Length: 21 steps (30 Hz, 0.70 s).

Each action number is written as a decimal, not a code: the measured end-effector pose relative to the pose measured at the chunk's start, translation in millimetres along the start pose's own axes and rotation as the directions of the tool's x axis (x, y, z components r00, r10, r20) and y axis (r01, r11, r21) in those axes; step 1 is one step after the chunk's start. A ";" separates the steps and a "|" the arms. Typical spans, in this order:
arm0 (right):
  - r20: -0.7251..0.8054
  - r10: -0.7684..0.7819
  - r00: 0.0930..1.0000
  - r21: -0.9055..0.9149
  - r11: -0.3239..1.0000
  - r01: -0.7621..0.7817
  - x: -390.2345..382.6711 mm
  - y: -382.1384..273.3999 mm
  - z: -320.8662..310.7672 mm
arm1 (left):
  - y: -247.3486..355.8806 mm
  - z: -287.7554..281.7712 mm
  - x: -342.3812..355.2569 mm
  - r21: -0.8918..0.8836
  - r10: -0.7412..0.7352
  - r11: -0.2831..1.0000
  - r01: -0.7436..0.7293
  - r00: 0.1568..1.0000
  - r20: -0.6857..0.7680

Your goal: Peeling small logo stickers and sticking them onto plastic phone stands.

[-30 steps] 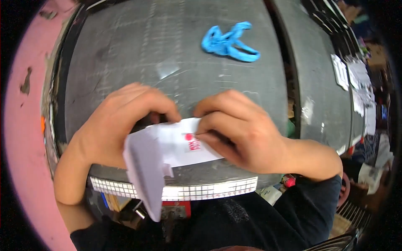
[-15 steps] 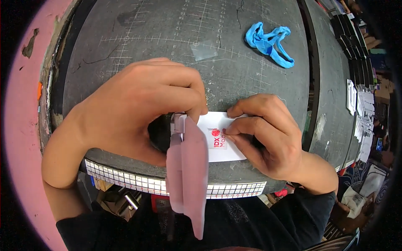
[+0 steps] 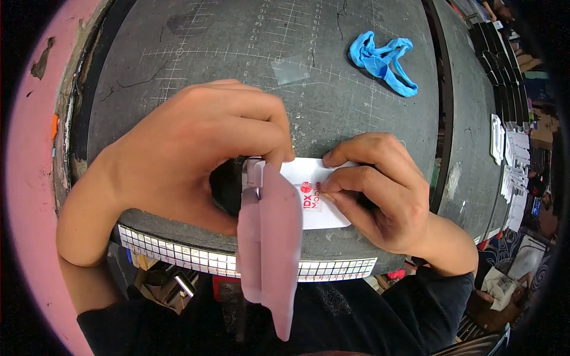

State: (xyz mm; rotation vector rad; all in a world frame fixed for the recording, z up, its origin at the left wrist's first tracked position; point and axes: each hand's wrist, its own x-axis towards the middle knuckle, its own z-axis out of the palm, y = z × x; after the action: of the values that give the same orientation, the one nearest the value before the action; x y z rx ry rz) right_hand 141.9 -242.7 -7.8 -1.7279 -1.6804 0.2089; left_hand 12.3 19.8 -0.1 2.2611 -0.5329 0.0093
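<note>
A flat white panel (image 3: 297,221) with a small red printed mark and red lettering lies on the dark cutting mat near its front edge. Clear film seems to surround the print. My right hand (image 3: 389,193) pinches the film's edge between thumb and fingertips, resting over the panel's right end. At the panel's left end, my left hand (image 3: 196,133) curls around with index finger pressing down by its top edge and thumb below. A pinkish, stepped upright plate (image 3: 276,237) rises toward me beside the left hand; its join with the panel is partly hidden.
On the gridded cutting mat (image 3: 225,29) are a twisted blue cloth strip (image 3: 386,62) and a small clear film piece (image 3: 290,70). A white gridded ruler strip (image 3: 178,250) runs along the front edge. White plastic parts (image 3: 516,178) and black stacks (image 3: 502,68) stand at right.
The upright pinkish plate has tilted slightly to the right. Both hands keep almost the same place and grip.
</note>
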 end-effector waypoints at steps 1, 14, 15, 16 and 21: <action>0.000 0.003 1.000 0.001 1.000 -0.003 0.1 0.2 -0.1 | 0.0 -0.3 0.1 0.000 -0.001 1.000 0.001 1.000 0.002; 0.023 0.015 1.000 0.026 1.000 -0.015 0.4 1.8 -2.1 | 0.3 1.5 0.1 0.008 -0.018 1.000 0.019 1.000 -0.014; 0.026 0.019 0.999 0.028 0.999 -0.019 0.6 1.1 -2.5 | 0.7 2.0 -0.3 0.013 -0.024 1.000 0.024 1.000 -0.020; 0.030 0.022 0.999 0.030 0.999 -0.023 0.4 0.7 -2.7 | 1.0 2.4 -0.5 0.018 -0.029 0.999 0.030 0.999 -0.025; -0.008 0.036 0.999 0.046 0.998 -0.036 1.2 -0.2 -0.2 | -1.3 4.3 0.3 0.008 -0.023 1.000 0.023 0.999 -0.042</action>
State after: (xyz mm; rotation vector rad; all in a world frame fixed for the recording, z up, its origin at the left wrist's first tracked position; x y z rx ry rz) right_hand 142.1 -241.6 -7.1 -1.7238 -1.6268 0.2534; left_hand 12.4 17.4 -3.9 2.2703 -0.4856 0.0474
